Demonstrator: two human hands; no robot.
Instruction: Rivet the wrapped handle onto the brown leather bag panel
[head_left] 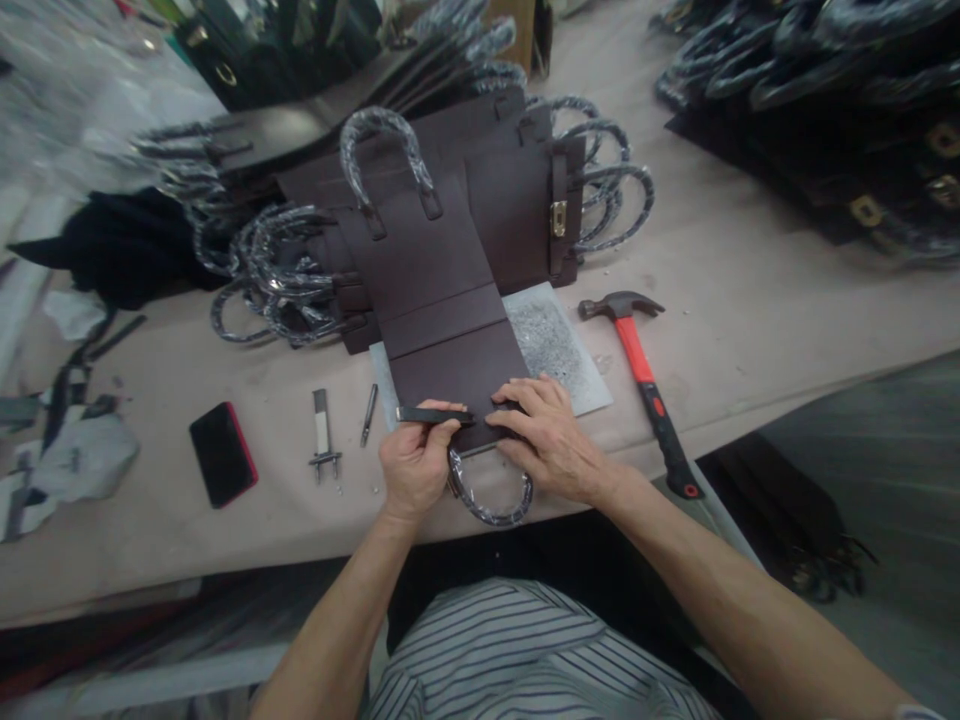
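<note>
A dark brown leather bag panel (442, 275) lies lengthwise in front of me, creased across its middle. A plastic-wrapped handle (382, 130) stands at its far end. Another wrapped handle (491, 518) loops off the near edge toward me. My left hand (422, 460) is closed on a narrow dark strip (427, 414), pinched between thumb and fingers over the near part of the panel. My right hand (551, 435) rests on the panel's near right corner with its fingers apart. Beneath the panel is a pale, speckled board (559, 345).
A claw hammer (637, 360) with a red and black grip lies at right. To the left are a phone (223, 455), a metal tool (322, 435) with prongs and a small metal rod (369, 415). Stacked bag pieces (517, 200) lie behind; more bags (825, 120) are at far right.
</note>
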